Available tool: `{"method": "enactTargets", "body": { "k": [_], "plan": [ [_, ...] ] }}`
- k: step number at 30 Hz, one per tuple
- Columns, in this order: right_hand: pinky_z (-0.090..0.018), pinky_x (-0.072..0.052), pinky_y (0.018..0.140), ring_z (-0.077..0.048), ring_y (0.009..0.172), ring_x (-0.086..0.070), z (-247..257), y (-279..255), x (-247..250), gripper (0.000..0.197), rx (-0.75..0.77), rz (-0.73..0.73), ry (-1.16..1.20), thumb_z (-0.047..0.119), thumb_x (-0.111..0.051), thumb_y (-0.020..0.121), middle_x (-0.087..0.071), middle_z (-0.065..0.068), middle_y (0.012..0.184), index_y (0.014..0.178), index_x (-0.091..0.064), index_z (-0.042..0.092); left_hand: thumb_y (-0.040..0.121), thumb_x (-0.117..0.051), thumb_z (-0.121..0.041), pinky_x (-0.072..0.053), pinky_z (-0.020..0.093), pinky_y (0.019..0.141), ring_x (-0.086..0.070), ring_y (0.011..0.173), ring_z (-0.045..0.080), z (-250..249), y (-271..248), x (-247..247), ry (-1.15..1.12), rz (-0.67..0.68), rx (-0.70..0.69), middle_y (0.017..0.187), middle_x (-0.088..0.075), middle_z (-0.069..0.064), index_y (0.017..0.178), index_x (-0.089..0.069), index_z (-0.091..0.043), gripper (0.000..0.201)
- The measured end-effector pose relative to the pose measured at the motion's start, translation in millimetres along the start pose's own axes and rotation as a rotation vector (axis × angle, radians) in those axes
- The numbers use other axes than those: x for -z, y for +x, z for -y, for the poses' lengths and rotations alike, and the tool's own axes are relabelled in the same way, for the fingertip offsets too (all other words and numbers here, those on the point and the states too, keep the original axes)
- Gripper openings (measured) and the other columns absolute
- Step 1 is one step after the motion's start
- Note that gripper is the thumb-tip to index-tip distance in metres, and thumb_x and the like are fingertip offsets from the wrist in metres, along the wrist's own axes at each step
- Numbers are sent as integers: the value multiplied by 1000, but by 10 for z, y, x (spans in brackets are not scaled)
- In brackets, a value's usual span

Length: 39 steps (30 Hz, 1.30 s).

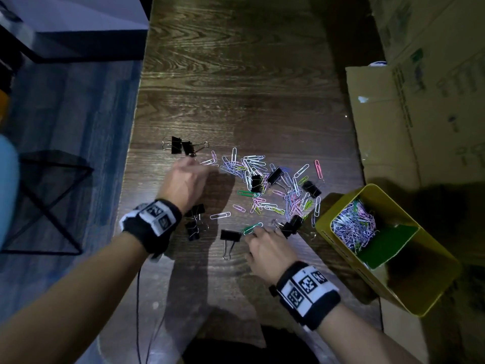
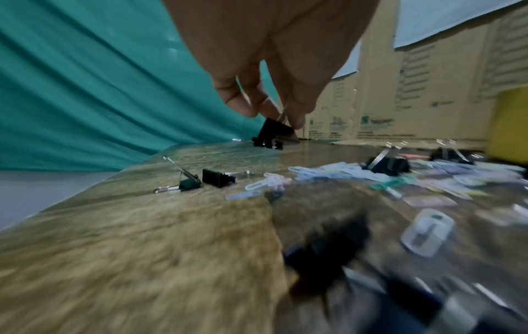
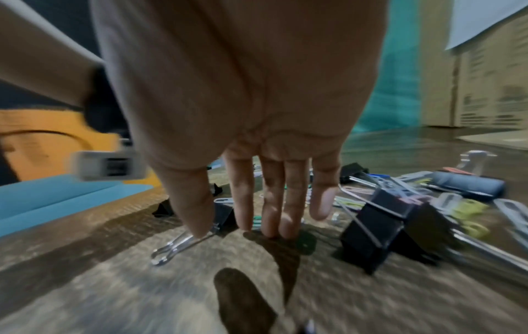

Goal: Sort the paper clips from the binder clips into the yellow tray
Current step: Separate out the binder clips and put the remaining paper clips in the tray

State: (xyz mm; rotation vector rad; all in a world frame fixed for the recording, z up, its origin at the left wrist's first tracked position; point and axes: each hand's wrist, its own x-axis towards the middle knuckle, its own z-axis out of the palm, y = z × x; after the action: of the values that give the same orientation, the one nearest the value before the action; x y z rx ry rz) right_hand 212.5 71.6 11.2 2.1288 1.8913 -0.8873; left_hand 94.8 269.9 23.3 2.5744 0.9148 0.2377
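Coloured paper clips [image 1: 262, 179] lie heaped mid-table with black binder clips [image 1: 311, 188] mixed in. The yellow tray [image 1: 349, 261] at the right holds several paper clips [image 1: 353, 227]. My left hand [image 1: 193, 158] [image 2: 281, 117] pinches the wire handle of a black binder clip [image 1: 187, 147] [image 2: 274, 132] at the pile's far left, beside another binder clip [image 1: 176, 145]. My right hand [image 1: 256, 233] [image 3: 237, 230] has straight fingers with their tips pressing on a green paper clip [image 1: 250, 228] [image 3: 305, 243] on the table.
Loose binder clips [image 1: 193, 227] lie under my left wrist, and one [image 1: 230, 236] lies left of my right hand. Two more [image 3: 377, 228] stand right of its fingers. Cardboard boxes [image 1: 420, 114] line the right side. The table edge [image 1: 126, 179] drops off at the left.
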Motion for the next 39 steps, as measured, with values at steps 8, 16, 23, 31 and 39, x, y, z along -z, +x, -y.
{"method": "enactTargets", "body": {
  "k": [8, 16, 23, 31, 39],
  "plan": [
    [-40, -35, 101, -29, 118, -45, 37, 357, 122, 38, 57, 24, -70, 20, -51, 88, -52, -11, 126, 124, -56, 9, 83, -32, -34, -51, 25, 82, -60, 86, 18, 283, -856, -431, -22, 217, 132, 104, -65, 3, 107, -61, -38, 38],
    [-44, -36, 98, -33, 122, -40, -323, 627, 538, 46, -109, -335, 34, 13, -62, 81, -43, -13, 133, 126, -54, 17, 72, -43, -24, -46, 30, 72, -63, 83, 14, 212, -1242, -311, 60, 189, -43, 103, -70, -14, 90, -70, -26, 33],
    [-38, -44, 94, -29, 115, -47, -504, 814, 616, 27, -119, -220, 82, 22, -59, 89, -61, -12, 115, 113, -67, 13, 87, -48, -28, -53, 31, 80, -64, 92, 19, 142, -603, -184, -106, -54, 49, 105, -68, 0, 104, -65, -20, 25],
    [-37, -51, 84, -30, 99, -59, -682, 745, 841, 29, -315, -418, 269, 33, -60, 88, -58, -11, 112, 113, -65, 19, 95, -39, -43, -8, 48, 116, 1, 144, 26, 287, 397, -563, 75, 366, 175, 157, -1, 7, 147, -11, -26, 62],
    [-40, -50, 80, -36, 103, -57, -832, 820, 959, 19, -536, -360, 192, 9, -55, 91, -57, -20, 110, 107, -63, 1, 98, -26, -41, 3, 40, 117, 12, 143, 19, -156, 202, -802, 53, 457, 41, 156, 12, 5, 148, -1, -21, 60]
  ]
}}
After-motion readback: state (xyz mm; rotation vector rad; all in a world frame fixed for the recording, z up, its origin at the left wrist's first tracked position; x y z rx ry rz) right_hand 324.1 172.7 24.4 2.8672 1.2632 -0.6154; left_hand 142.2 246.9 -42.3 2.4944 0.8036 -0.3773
